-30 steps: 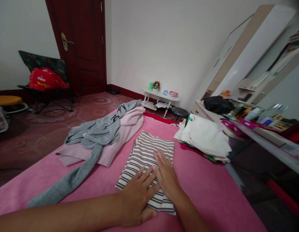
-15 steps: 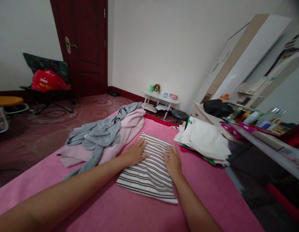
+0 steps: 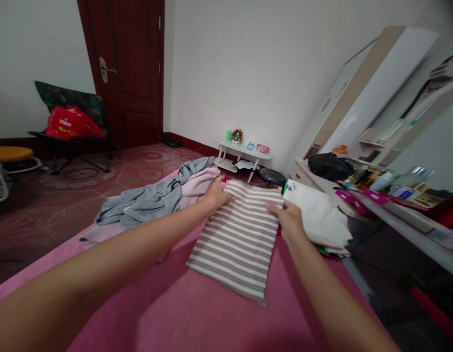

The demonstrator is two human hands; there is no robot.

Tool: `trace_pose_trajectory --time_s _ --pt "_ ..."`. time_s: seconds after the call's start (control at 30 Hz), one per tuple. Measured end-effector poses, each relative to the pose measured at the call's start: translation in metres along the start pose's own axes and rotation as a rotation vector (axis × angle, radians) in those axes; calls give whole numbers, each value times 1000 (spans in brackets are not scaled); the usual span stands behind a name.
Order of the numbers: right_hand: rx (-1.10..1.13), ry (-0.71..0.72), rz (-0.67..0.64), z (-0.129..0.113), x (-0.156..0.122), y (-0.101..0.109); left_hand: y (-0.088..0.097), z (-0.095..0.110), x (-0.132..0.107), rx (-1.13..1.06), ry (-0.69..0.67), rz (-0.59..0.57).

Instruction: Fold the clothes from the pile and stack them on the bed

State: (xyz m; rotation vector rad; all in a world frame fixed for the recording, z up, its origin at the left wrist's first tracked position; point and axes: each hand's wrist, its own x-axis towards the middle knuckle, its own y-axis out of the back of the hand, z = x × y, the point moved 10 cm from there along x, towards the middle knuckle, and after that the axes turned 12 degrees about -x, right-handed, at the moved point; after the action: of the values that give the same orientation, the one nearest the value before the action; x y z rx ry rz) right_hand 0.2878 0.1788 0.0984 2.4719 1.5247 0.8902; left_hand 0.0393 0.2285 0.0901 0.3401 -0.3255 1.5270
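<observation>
A folded striped garment (image 3: pixel 238 239), white with dark stripes, is held up by its far end above the pink bed cover (image 3: pixel 163 303). My left hand (image 3: pixel 218 193) pinches its far left edge, and my right hand (image 3: pixel 289 215) pinches the far right edge. The near end hangs low over the cover; whether it touches is hard to tell. To the left lie a crumpled grey garment (image 3: pixel 145 198) and a pale pink garment (image 3: pixel 193 188). On the right is a stack of folded clothes with a white one (image 3: pixel 317 215) on top.
Beyond the bed stand a small white table (image 3: pixel 244 149) and a dark round stool (image 3: pixel 273 176). A dressing table (image 3: pixel 303 168) with a black bag (image 3: pixel 329 165) and bottles runs along the right. At the left, a folding chair (image 3: pixel 79 95) bears a red bag (image 3: pixel 74 123).
Both hands, which lay flat on the striped garment, have moved to its far corners and closed on them. Its far end has risen off the bed.
</observation>
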Motion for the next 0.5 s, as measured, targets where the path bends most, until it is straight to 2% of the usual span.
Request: trace_pose_trajectory --time_s 0.07,0.13,0.2,0.23,0.27,0.33,0.37,0.43,0.47,0.5 --pt "98 132 117 -51 10 35 -7 52 16 -115 -100 -44" --pt "54 307 234 -95 6 68 -12 104 20 -208 -263 -122" --pt "-101 405 293 -114 -10 88 -12 135 6 -220 -384 -172" --pt "-189 419 282 -112 -21 92 -11 139 -7 -188 -422 -190" --pt "-258 415 244 -102 -33 92 -10 136 -23 -142 -444 -211" --pt "-315 366 51 -62 -63 81 -12 108 -65 -20 -420 -315" --pt "-284 312 -91 -35 -80 71 -14 87 -88 25 -360 -408" --pt "-276 169 -486 23 -122 42 -29 37 -145 139 -214 -750" --pt "-270 112 -596 45 -141 38 -28 18 -169 154 -146 -854" --pt "-261 68 -617 61 -152 41 -20 5 -182 166 -98 -856"
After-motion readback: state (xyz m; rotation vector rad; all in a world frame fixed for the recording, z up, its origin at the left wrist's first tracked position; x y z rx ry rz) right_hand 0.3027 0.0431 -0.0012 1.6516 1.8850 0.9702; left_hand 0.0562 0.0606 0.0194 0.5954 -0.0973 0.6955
